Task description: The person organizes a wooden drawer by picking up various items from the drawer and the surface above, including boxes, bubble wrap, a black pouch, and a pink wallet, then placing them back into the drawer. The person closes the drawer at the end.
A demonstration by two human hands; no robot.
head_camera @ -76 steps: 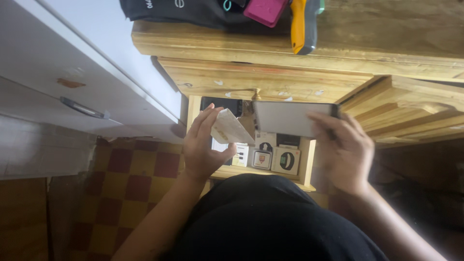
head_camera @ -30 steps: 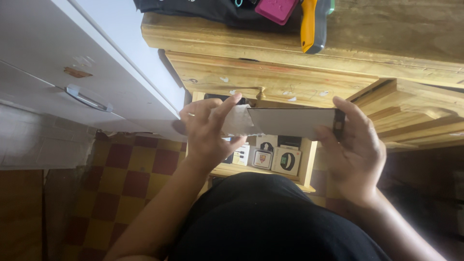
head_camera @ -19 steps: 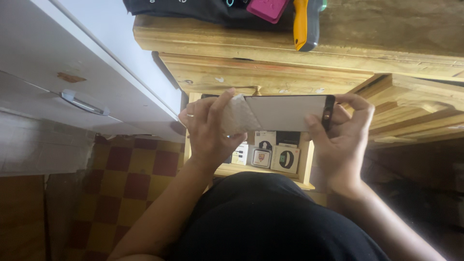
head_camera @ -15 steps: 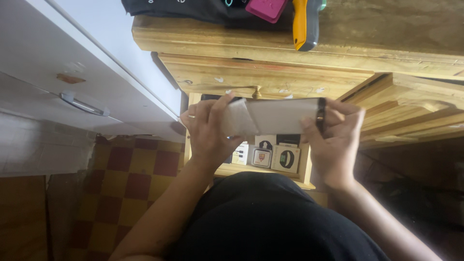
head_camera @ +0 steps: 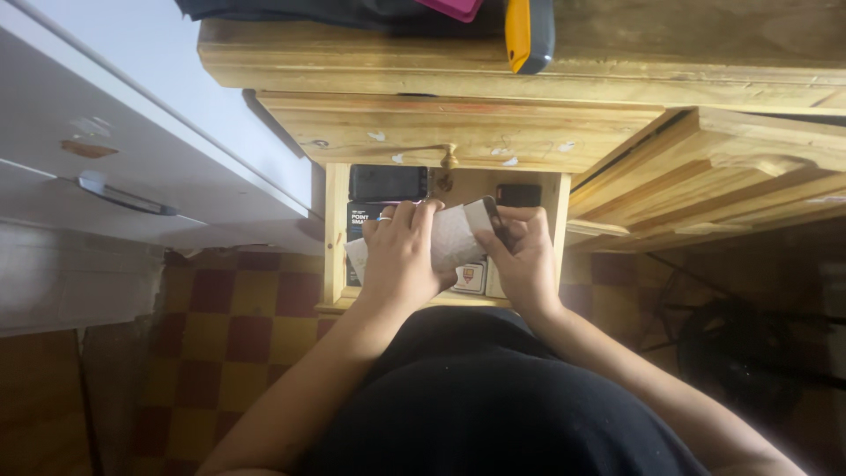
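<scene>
Both my hands are over an open wooden drawer [head_camera: 335, 238] below a wooden desk. My left hand [head_camera: 401, 256] grips a white padded pouch [head_camera: 454, 236], fingers curled over its top edge. My right hand [head_camera: 527, 256] pinches the pouch's right end, where a flat dark device [head_camera: 493, 220] sticks out edge-on. In the drawer lie a black phone-like slab [head_camera: 388, 182], a small black box [head_camera: 518, 194] and small cards [head_camera: 469, 278] near the front.
A closed wooden drawer front [head_camera: 458, 132] with a small knob sits above the open one. On the desk top lie a yellow-and-black tool [head_camera: 527, 31] and a dark bag [head_camera: 335, 11]. A white cabinet [head_camera: 115, 159] stands left; checkered floor [head_camera: 229, 326] below.
The dark device was held flat and wide between my hands beside the pouch. Now my hands have come together and lower over the drawer, the device turned edge-on at the pouch's end.
</scene>
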